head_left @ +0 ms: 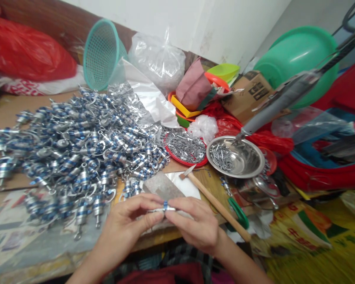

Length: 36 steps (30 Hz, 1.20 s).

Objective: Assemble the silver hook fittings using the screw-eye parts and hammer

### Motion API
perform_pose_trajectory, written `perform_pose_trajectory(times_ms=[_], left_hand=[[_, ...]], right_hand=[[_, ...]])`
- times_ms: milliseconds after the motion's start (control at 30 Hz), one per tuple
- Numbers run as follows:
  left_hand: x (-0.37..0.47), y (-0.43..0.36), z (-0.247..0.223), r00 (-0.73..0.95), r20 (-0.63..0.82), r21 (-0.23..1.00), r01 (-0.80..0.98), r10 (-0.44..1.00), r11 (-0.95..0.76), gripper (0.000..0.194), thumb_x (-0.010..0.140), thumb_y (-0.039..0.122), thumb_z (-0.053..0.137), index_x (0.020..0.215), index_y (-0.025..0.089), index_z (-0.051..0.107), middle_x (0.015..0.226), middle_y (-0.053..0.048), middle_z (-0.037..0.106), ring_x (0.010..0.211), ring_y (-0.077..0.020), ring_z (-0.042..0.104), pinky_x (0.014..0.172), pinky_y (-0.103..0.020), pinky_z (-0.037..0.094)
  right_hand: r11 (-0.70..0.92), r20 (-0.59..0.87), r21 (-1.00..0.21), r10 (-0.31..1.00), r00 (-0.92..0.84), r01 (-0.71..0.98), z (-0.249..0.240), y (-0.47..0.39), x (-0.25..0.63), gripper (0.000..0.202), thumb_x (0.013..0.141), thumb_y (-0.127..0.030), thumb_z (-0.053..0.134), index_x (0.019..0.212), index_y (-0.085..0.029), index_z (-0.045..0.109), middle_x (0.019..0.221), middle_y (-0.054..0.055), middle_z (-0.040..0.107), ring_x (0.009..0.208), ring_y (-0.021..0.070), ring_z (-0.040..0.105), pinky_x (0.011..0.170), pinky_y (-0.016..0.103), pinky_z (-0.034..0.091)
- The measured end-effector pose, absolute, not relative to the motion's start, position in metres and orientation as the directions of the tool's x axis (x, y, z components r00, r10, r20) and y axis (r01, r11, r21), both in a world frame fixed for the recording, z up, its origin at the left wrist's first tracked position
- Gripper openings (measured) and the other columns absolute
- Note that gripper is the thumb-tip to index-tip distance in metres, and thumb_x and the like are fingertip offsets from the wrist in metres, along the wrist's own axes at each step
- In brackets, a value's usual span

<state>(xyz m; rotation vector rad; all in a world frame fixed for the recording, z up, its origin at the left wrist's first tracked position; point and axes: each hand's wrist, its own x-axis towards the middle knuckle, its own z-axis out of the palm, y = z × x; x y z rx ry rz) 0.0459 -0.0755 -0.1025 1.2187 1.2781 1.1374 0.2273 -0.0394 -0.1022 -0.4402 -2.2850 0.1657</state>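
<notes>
Between my two hands, near the table's front edge, is a small silver-and-blue metal fitting (165,206). My left hand (133,221) pinches its left end, where a thin silver part sticks out. The fingers of my right hand (195,221) close on its right end. Just behind my fingertips lies a flat grey metal block (164,187) on white material. A hammer (215,203) with a wooden handle rests to the right, its head beside the block. A large heap of similar silver-and-blue fittings (85,146), some with rings or curved hooks, spreads to the left.
Behind the hammer are a red dish (187,159) of small metal strips and a steel bowl (239,172) holding pins. A grey rod-like tool (278,100) slants down over the bowl. A teal basket (102,55), plastic bag (156,59) and green basin (296,59) stand at the back.
</notes>
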Motion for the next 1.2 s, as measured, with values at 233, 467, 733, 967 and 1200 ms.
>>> perform_pose_trajectory(times_ms=[233,467,733,967,1200], left_hand=[[0.043,-0.083,-0.093,0.022,0.025,0.983,0.179,0.999,-0.028,0.006,0.068,0.025,0.065,0.069,0.027,0.071,0.092,-0.001,0.069,0.088,-0.0175,0.062,0.083,-0.027,0.044],[0.048,-0.079,-0.092,0.036,-0.085,0.990,-0.110,0.996,0.089,0.006,0.067,0.020,0.065,0.065,0.023,0.070,0.075,-0.001,0.071,0.076,-0.0164,0.064,0.069,-0.023,0.050],[0.043,-0.084,-0.094,-0.016,0.054,0.976,0.213,0.998,-0.049,0.005,0.065,0.027,0.067,0.067,0.029,0.071,0.087,0.000,0.070,0.083,-0.0175,0.064,0.081,-0.026,0.047],[0.041,-0.084,-0.094,0.039,0.111,0.962,0.248,0.993,-0.118,0.008,0.069,0.024,0.064,0.070,0.030,0.070,0.080,0.002,0.071,0.078,-0.0150,0.064,0.073,-0.020,0.048],[0.043,-0.079,-0.090,0.074,-0.047,0.998,0.052,0.996,0.043,0.006,0.067,0.023,0.065,0.066,0.024,0.070,0.066,0.001,0.071,0.064,-0.0155,0.064,0.060,-0.021,0.050]], right_hand=[[0.830,0.697,-0.508,0.553,-0.456,0.230,-0.096,-0.048,0.218,0.018,0.074,-0.011,0.062,0.091,-0.016,0.064,0.089,0.009,0.065,0.077,0.0131,0.063,0.067,0.021,0.054],[0.939,0.670,-0.184,0.337,-0.662,0.292,-0.088,-0.049,0.230,0.020,0.081,-0.010,0.050,0.095,-0.015,0.063,0.093,0.009,0.066,0.082,0.0146,0.062,0.070,0.025,0.052],[0.887,0.672,-0.269,0.452,-0.586,0.376,-0.093,-0.049,0.226,0.023,0.078,-0.011,0.055,0.099,-0.015,0.060,0.086,0.009,0.067,0.075,0.0154,0.062,0.064,0.025,0.052],[0.790,0.630,-0.515,0.612,-0.478,0.332,-0.089,-0.058,0.215,0.025,0.075,-0.014,0.062,0.100,-0.016,0.058,0.089,0.009,0.065,0.079,0.0148,0.062,0.068,0.024,0.053],[0.894,0.655,-0.327,0.449,-0.608,0.308,-0.082,-0.059,0.224,0.017,0.077,-0.023,0.062,0.093,-0.019,0.061,0.087,0.005,0.068,0.073,0.0118,0.063,0.064,0.021,0.051]])
